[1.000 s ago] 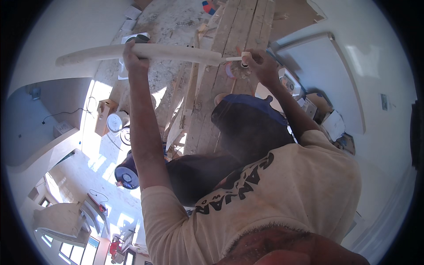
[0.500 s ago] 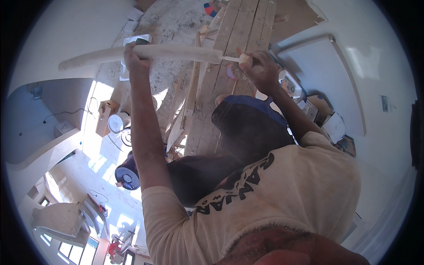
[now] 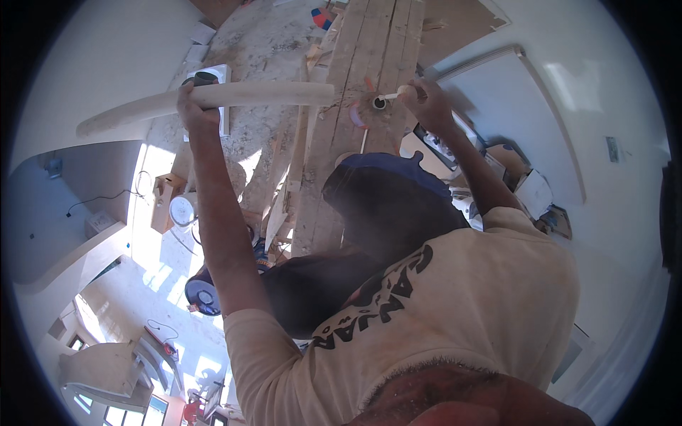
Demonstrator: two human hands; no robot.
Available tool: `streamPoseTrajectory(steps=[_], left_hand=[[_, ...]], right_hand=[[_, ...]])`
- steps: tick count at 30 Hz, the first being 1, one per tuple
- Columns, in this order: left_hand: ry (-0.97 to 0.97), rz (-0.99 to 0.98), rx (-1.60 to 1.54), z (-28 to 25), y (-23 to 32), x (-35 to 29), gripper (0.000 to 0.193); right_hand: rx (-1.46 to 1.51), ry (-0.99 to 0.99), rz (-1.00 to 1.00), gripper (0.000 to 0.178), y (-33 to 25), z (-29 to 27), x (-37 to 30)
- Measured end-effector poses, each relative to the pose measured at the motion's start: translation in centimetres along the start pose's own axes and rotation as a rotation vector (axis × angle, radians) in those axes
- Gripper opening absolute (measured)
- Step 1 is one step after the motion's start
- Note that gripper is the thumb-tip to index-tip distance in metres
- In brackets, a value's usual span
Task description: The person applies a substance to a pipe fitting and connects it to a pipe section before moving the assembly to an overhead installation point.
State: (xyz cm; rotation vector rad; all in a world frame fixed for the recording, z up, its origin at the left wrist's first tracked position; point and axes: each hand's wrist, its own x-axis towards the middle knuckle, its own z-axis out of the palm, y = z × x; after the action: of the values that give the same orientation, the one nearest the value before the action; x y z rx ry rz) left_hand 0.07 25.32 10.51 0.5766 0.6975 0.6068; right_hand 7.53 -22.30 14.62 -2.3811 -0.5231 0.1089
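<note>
My left hand [image 3: 197, 113] is closed around a long off-white pipe-like piece [image 3: 273, 94], held roughly level across the view. Its right end hangs over the planks. A dark green cylinder [image 3: 204, 78] shows right behind my fingers; I cannot tell whether my hand holds it too. My right hand [image 3: 430, 105] pinches a short pale stick with a yellowish knob [image 3: 403, 90]. The stick's tip is over a small round open container [image 3: 379, 104] with a dark inside, on the planks. The pipe-like piece and the stick are apart.
Dusty wooden planks [image 3: 366, 42] run away ahead of me. A white panel [image 3: 511, 113] leans at the right wall, with boxes [image 3: 533, 192] below it. A white bucket [image 3: 182, 211] and a dark blue drum [image 3: 203, 292] stand left. Rubble and scraps cover the floor [image 3: 266, 64].
The stick in my right hand has left the end of the pipe-like piece and moved over the round container. My left hand has shifted left and slightly nearer with the piece.
</note>
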Motion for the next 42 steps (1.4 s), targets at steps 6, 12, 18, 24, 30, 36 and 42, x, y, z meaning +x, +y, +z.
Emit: streamPoseTrajectory(steps=[6,12,18,24,30,36,42], left_hand=[[-0.139,-0.022,-0.038,0.3,0.7,-0.8,0.04],[-0.19,0.01,-0.043,1.9,1.0,-2.6,0.039],[-0.186,0.007,-0.057,1.9,1.9,-2.6,0.043],[-0.226,0.039,-0.033,2.6,1.9,-3.5,0.042],[-0.307,0.037,-0.01,3.3,2.5,-4.3,0.042],[-0.248,0.019,-0.001,5.0,1.8,-5.1,0.041],[-0.301,0.07,-0.017,5.9,2.0,-6.0,0.038]], right_hand=[[-0.23,-0.114,-0.135,0.043,3.1,5.1,0.0],[-0.266,-0.208,-0.116,0.045,5.3,8.3,0.1],[-0.299,-0.27,-0.152,0.048,5.5,8.8,1.6],[-0.326,-0.272,-0.13,0.046,5.9,9.6,2.3],[0.032,-0.378,0.137,0.056,0.4,7.4,6.3],[0.32,-0.745,-0.178,0.071,-15.6,6.4,9.7],[0.083,-0.849,-0.354,0.061,-18.7,8.1,11.0]])
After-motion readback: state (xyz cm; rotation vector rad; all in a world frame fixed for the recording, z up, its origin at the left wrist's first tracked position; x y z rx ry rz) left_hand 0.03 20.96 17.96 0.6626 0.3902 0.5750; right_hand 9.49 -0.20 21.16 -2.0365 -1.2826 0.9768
